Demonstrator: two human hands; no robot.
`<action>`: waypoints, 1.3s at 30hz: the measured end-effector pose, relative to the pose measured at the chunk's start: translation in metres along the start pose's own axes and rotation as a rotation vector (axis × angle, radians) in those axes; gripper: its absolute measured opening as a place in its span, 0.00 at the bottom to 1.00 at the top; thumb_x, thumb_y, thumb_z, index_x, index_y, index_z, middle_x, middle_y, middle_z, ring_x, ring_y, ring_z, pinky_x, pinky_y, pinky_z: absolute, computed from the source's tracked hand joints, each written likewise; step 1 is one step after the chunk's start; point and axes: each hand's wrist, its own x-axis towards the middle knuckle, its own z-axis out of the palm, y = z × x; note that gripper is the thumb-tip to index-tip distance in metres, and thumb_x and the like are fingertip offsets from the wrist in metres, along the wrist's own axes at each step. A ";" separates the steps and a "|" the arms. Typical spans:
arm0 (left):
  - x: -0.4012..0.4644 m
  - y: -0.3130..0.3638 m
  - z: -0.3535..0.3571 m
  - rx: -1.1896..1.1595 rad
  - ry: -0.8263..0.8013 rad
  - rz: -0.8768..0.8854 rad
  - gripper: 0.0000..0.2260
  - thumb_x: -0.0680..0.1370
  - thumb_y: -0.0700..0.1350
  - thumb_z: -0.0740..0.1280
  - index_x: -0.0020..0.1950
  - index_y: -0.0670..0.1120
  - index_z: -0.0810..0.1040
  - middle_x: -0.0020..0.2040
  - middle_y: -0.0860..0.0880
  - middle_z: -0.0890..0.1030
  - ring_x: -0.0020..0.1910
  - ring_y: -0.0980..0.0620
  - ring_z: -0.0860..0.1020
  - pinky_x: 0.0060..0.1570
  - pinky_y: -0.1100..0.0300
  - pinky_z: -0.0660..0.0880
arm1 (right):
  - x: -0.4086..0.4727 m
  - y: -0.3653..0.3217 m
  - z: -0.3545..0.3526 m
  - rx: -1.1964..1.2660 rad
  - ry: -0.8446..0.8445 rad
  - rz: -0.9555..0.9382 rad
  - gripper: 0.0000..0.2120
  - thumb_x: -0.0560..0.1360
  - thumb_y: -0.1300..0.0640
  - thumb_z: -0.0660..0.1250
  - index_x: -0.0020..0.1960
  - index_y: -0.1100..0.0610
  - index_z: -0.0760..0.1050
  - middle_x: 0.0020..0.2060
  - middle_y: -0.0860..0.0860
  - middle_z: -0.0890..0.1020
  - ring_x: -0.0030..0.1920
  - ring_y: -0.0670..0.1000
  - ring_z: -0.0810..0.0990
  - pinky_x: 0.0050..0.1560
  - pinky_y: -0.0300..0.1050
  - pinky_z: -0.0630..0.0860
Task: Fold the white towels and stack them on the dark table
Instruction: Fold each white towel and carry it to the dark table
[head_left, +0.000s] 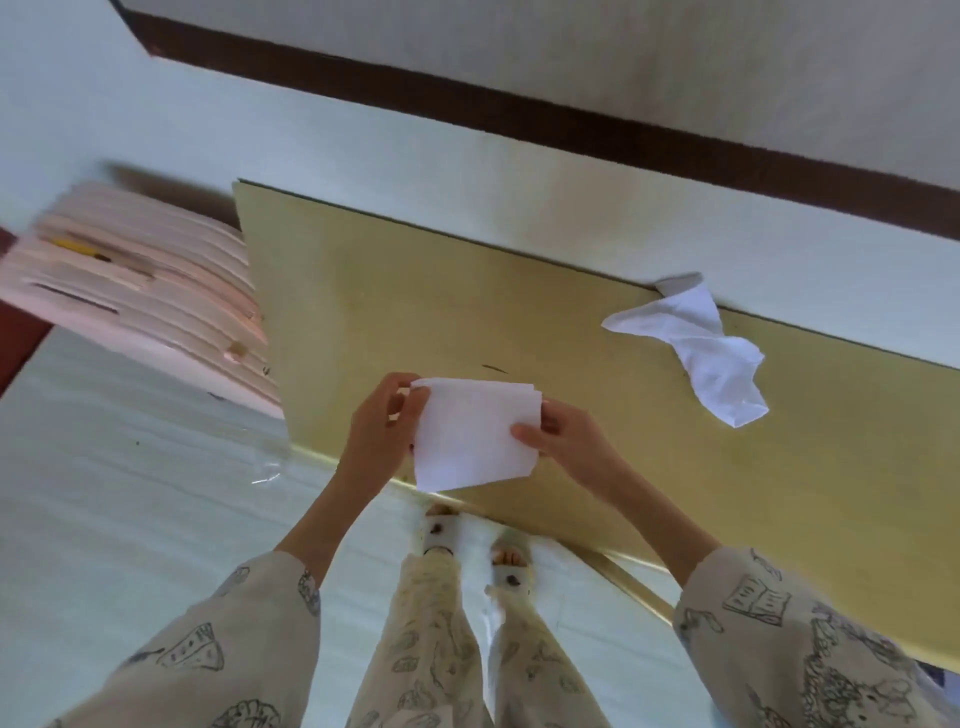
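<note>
Both my hands hold a folded white towel (470, 436) just above the near edge of the table (415, 301), whose top looks olive-yellow in this view. My left hand (382, 423) pinches the towel's left edge. My right hand (553, 434) grips its right edge, thumb on top. The towel is a neat square of several layers. A second white towel (701, 345) lies crumpled and unfolded on the table at the far right, its tip touching the wall.
A pale wall with a dark brown band (571, 124) runs behind the table. A pink ribbed chair or rack (140, 291) stands left of the table. My legs and slippered feet (470, 545) are on the pale floor below.
</note>
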 end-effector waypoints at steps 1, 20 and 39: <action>-0.015 0.000 -0.014 -0.042 0.071 -0.030 0.04 0.80 0.42 0.60 0.48 0.50 0.73 0.34 0.46 0.76 0.30 0.51 0.73 0.27 0.59 0.74 | -0.001 -0.012 0.008 -0.040 -0.061 -0.020 0.10 0.75 0.61 0.67 0.55 0.64 0.76 0.47 0.55 0.80 0.47 0.52 0.79 0.50 0.50 0.78; -0.380 -0.141 -0.252 -0.659 0.812 -0.524 0.08 0.82 0.43 0.55 0.52 0.45 0.74 0.46 0.43 0.80 0.39 0.48 0.80 0.42 0.58 0.75 | -0.157 -0.127 0.408 -0.680 -0.855 -0.608 0.12 0.73 0.56 0.68 0.35 0.50 0.66 0.31 0.46 0.71 0.32 0.46 0.68 0.36 0.40 0.64; -0.776 -0.322 -0.496 -0.624 1.501 -0.718 0.10 0.81 0.42 0.55 0.51 0.44 0.76 0.43 0.45 0.81 0.39 0.50 0.79 0.42 0.59 0.74 | -0.395 -0.092 0.897 -0.750 -1.347 -0.721 0.11 0.74 0.55 0.67 0.46 0.64 0.73 0.36 0.52 0.75 0.37 0.50 0.74 0.38 0.45 0.70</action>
